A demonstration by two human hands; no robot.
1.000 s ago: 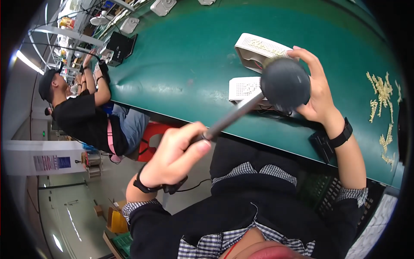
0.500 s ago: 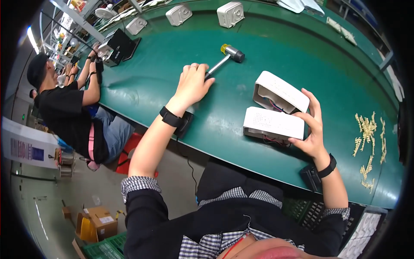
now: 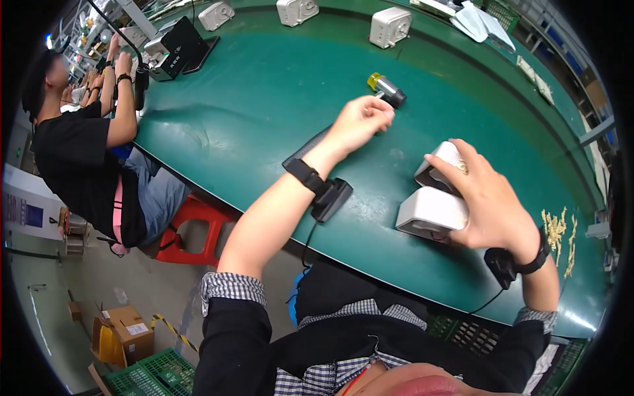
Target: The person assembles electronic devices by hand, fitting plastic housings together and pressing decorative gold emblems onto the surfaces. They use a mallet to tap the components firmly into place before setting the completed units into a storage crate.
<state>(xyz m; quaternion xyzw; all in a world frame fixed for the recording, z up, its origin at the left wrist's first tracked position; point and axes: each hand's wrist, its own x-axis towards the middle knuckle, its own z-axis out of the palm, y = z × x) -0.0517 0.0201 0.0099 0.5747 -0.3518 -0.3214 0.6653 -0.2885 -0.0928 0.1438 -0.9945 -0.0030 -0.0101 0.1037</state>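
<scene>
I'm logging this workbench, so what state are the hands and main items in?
Mallet: lying down, handle partly hidden.
Two nearer white housings: set down one behind the other, partly covered.
Far white housings: spaced apart in a row.
Yellowish strips: loose, scattered.
Left hand: half curled over the mallet handle, apparently empty.
Right hand: bent around the nearer housings.

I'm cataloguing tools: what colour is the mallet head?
The mallet head is yellow at one end, dark grey to black elsewhere; shown in the head view.
</scene>
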